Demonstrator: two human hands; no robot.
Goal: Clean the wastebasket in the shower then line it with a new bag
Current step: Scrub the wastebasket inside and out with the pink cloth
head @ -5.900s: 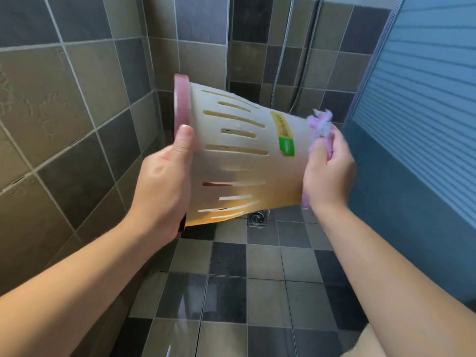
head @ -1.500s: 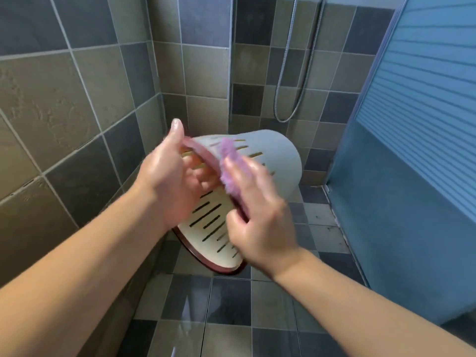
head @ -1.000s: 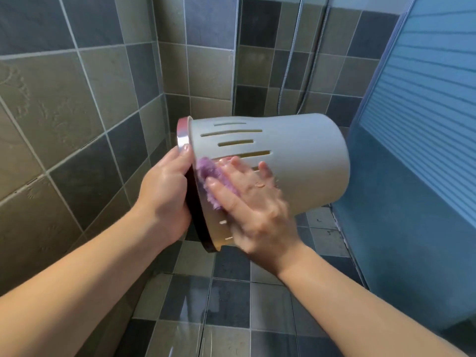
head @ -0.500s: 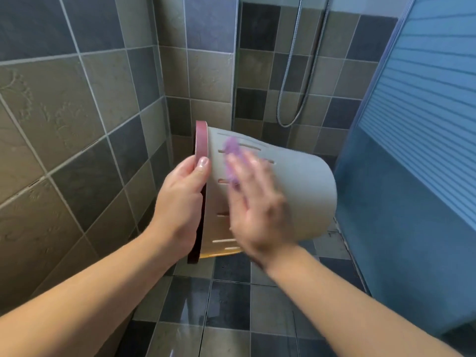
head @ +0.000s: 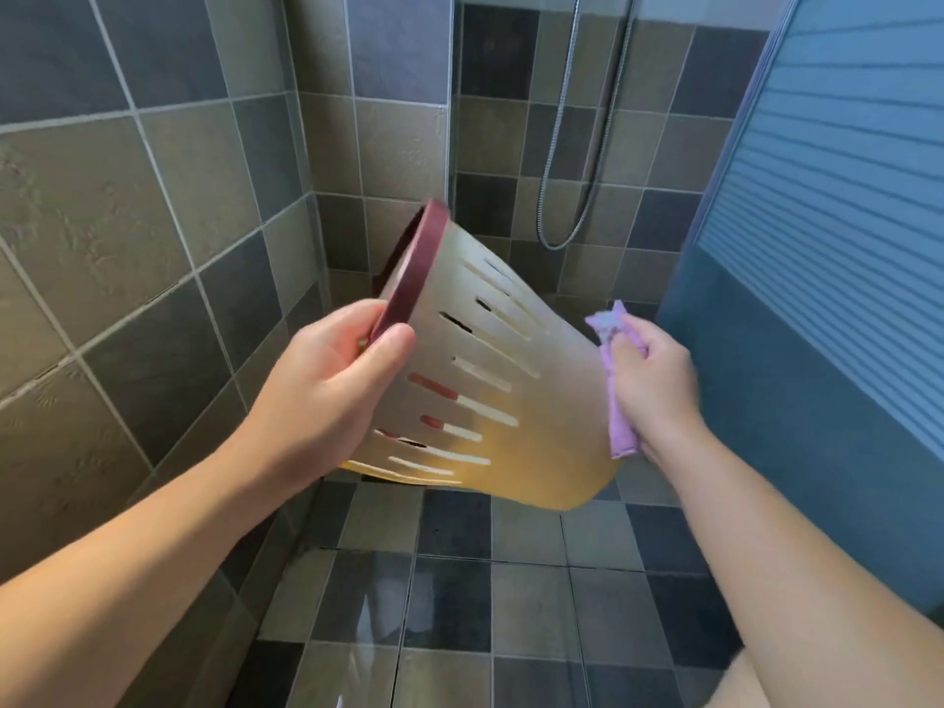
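Note:
A cream slotted wastebasket (head: 516, 380) with a dark red rim is held in the air on its side, mouth to the upper left and bottom to the lower right. My left hand (head: 327, 396) grips the red rim, thumb on the outer wall. My right hand (head: 651, 380) holds a crumpled purple cloth (head: 615, 385) against the basket's bottom end. The inside of the basket is hidden.
Tiled shower walls (head: 153, 247) close in on the left and behind. A metal shower hose (head: 577, 217) loops down the back wall. A blue ribbed shower door (head: 827, 278) stands on the right. The wet tiled floor (head: 459, 595) lies below.
The basket has tilted so its mouth points up and left. My right hand with the cloth has gone from the side wall near the rim to the bottom end.

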